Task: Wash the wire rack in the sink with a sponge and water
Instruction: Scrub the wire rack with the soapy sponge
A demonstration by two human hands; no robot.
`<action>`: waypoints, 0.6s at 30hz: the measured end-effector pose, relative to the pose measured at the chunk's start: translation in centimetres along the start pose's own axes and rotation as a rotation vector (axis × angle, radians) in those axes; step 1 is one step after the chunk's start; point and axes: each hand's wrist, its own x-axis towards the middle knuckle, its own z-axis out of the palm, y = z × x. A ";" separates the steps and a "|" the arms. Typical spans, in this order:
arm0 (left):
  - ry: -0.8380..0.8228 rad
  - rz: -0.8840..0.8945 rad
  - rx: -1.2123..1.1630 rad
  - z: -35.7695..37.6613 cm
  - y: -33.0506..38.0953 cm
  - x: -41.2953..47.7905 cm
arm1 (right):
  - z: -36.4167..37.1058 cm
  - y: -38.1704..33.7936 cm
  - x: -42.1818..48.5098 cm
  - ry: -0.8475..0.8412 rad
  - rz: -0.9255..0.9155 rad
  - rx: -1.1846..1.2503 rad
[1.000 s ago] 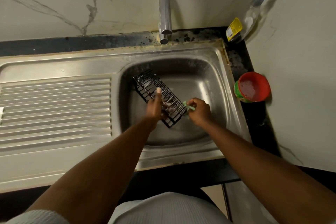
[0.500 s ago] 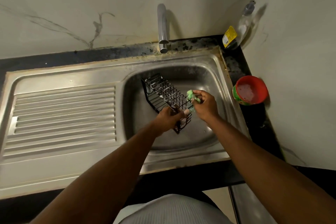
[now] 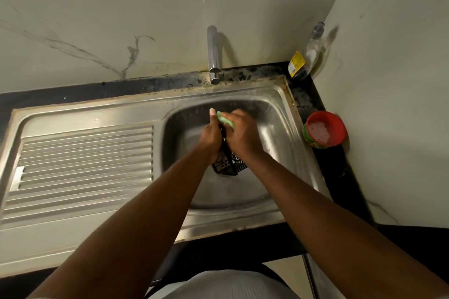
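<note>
Rack [image 3: 228,166] mostly hidden — left grip [image 3: 211,137] clamped on it, right grip [image 3: 244,136] pinching green sponge [image 3: 224,121], both blurred

The light is dim, warm and yellowish; the bottle [image 3: 313,48] casts a soft shadow rightward onto the side wall [image 3: 388,80], the tap [image 3: 213,53] a fainter one to its right (so the source sits leftward); dull glare streaks the sink [image 3: 279,133]; the left hand [image 3: 211,136], right hand [image 3: 243,136], sponge [image 3: 224,120] and wire rack [image 3: 228,165] smear with motion; the sink's straight edges bow near the borders.
</note>
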 end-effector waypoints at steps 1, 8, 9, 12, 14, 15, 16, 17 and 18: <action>0.016 -0.005 -0.012 0.0 0.1 0.0 | 0.3 -0.3 0.1 -0.038 -0.038 -0.015; 0.097 0.009 0.074 -0.4 0.8 -0.1 | -2.0 3.2 2.4 -0.032 0.161 -0.141; 0.136 0.019 0.095 -0.5 0.7 0.2 | -1.8 3.3 2.2 -0.024 0.200 -0.145; 0.227 0.027 0.179 -0.8 0.5 1.2 | -0.5 1.2 0.5 0.006 0.130 -0.081; 0.250 0.017 0.172 -0.9 1.0 1.3 | 0.4 -0.4 -0.6 -0.022 0.012 -0.032; 0.250 0.015 0.183 -1.0 1.3 1.3 | 0.5 -0.9 -0.9 -0.073 -0.052 -0.016; 0.239 0.010 0.200 -1.3 1.5 1.4 | 0.5 -1.1 -1.2 -0.144 -0.115 -0.018; 0.233 0.014 0.209 -1.5 1.6 1.7 | 0.2 -0.9 -1.2 -0.193 -0.170 -0.034; 0.224 0.015 0.202 -1.7 1.8 1.7 | -0.2 -0.2 -1.2 -0.201 -0.202 -0.064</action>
